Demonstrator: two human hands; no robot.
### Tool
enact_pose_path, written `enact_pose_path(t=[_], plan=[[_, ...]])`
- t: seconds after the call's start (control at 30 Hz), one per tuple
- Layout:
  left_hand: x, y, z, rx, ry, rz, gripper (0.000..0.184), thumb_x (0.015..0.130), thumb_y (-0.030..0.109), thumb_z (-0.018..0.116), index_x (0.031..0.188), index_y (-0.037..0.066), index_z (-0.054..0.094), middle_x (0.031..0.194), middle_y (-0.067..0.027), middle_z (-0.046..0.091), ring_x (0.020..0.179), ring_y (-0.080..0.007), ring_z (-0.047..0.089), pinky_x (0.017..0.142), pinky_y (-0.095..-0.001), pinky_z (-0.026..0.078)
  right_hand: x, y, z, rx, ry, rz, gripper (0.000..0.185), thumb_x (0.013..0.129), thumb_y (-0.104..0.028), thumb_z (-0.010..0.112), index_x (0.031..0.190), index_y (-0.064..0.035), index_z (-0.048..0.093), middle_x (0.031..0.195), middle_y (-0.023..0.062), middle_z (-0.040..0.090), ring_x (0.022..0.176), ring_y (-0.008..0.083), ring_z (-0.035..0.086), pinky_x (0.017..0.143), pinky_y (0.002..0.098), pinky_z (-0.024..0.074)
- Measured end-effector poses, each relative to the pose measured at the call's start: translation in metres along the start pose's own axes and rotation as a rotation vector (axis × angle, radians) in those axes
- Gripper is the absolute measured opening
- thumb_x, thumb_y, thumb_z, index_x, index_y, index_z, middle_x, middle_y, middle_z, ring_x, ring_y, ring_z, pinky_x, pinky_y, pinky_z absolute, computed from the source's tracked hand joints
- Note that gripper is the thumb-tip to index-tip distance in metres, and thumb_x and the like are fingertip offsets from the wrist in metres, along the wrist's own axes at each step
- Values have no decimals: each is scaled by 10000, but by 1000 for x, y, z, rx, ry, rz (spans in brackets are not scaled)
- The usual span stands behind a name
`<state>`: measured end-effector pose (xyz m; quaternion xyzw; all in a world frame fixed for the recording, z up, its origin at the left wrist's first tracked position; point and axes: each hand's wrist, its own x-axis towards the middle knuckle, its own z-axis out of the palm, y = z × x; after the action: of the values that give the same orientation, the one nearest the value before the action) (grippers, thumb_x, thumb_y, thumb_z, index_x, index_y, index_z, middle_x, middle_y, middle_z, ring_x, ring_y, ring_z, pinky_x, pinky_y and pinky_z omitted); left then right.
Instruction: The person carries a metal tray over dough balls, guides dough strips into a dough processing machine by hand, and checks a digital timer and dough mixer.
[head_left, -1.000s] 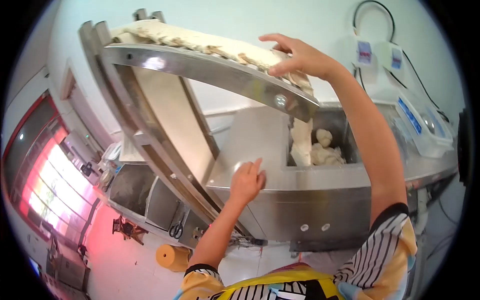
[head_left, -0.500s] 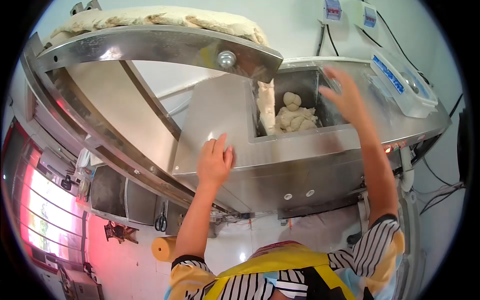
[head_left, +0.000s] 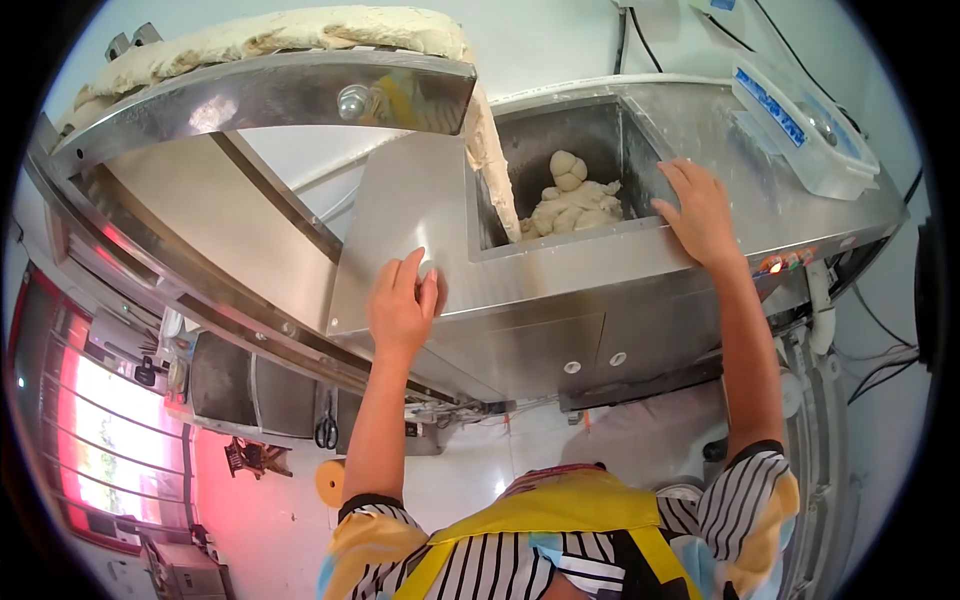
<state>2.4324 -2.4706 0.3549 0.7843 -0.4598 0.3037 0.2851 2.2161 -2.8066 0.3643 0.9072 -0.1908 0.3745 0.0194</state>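
Observation:
My left hand [head_left: 402, 305] rests on the steel machine top [head_left: 400, 210], left of the hopper, its fingers apart and nothing in it. At the hopper's right front edge lies my right hand [head_left: 698, 212], empty, fingers spread on the steel. Lumps of dough [head_left: 572, 208] sit inside the steel hopper [head_left: 640, 150]. A long strip of dough [head_left: 290, 32] lies along the raised metal chute [head_left: 270, 95] and hangs over its end into the hopper's left side. Neither hand touches dough.
A white container with a blue label [head_left: 805, 135] stands at the back right of the machine. Cables run along the wall. Lower left are steel basins [head_left: 225, 380], scissors [head_left: 327, 430], a small wooden stool [head_left: 257, 457] and a yellow roll [head_left: 330, 483].
My right hand has come down from the dough on the chute to the hopper's right edge. The view has shifted, and the hanging dough now slants into the hopper. My left hand stays on the steel.

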Motion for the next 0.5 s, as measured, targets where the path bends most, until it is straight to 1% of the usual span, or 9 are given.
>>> enact_pose_path(t=[0.13,0.33,0.5], plan=[[1,2,0,-19,7,-13,224,779,117,639,994,57,618,700,-59,490,606,-220,507,545,-345,415,-9,-9,-8,-64,10,23,429,762,-217,671,1147,-73,548,1162,82,546,1106,253,480,911,409,369],[1,1,3,-34,16,-14,170,774,111,636,936,58,636,705,-63,494,609,-222,515,547,-343,417,-14,-10,-8,43,16,162,369,775,-254,668,1081,-60,600,1086,112,605,1037,285,534,874,414,403],[-1,0,4,-41,25,-13,160,773,115,636,926,65,642,707,-60,497,613,-223,519,547,-343,417,-16,-5,-3,67,49,141,355,773,-261,670,1052,-48,616,1047,131,619,995,307,555,850,410,421]])
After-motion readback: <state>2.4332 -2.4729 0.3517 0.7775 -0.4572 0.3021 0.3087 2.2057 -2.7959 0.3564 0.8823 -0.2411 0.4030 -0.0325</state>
